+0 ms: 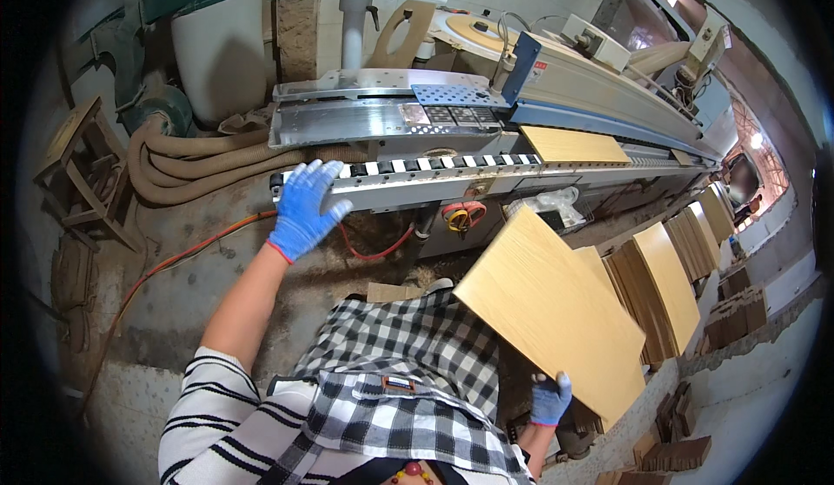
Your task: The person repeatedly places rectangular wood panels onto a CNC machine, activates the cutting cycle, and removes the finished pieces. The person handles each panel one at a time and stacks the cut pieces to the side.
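Observation:
My left hand point(306, 211), in a blue and white work glove, is spread open at the left end of the roller rail point(408, 172) of a long edge-banding machine. Whether its fingertips rest on the rail I cannot tell. On my right, a light wood-grain board point(556, 311) slants across, its near lower edge gripped by my gloved right hand point(550, 400). The fingers under that board are partly hidden. Farther along the machine, a second wood-grain board point(573, 145) lies flat on the rail, beside the blue guard plate.
Stacks of boards point(665, 290) stand along the right side. Under the rail hang red and yellow rolls point(463, 216), near a wire basket point(556, 210). Thick ribbed hoses point(174, 168), a wooden stool point(82, 172) and an orange hose point(187, 255) occupy the left.

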A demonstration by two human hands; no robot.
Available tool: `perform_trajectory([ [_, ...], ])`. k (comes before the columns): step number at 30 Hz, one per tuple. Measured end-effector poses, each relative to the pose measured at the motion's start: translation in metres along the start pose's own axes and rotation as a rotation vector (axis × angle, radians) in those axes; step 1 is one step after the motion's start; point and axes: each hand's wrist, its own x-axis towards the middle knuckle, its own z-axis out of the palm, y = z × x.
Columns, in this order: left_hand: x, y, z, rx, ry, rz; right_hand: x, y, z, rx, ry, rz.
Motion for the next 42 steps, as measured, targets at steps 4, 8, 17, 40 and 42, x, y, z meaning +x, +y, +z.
perform_trajectory([
  [4, -0.012, 0.046, -0.028, -0.163, -0.084, 0.162, 0.031, 0.021, 0.086, -0.056, -0.189, 0.087],
  [8, -0.028, 0.061, -0.047, -0.073, -0.203, 0.196, 0.07, 0.058, 0.163, -0.125, -0.358, 0.258],
  [17, -0.056, -0.001, -0.064, 0.127, -0.063, 0.004, 0.127, 0.141, 0.295, -0.076, -0.752, 0.591],
  [40, 0.0, -0.07, -0.021, 0.21, -0.118, -0.353, 0.061, 0.119, 0.142, -1.52, -0.769, -0.75],
  [42, -0.003, -0.069, -0.026, 0.278, -0.115, -0.339, 0.061, 0.121, 0.145, -1.641, -0.797, -0.725],
])
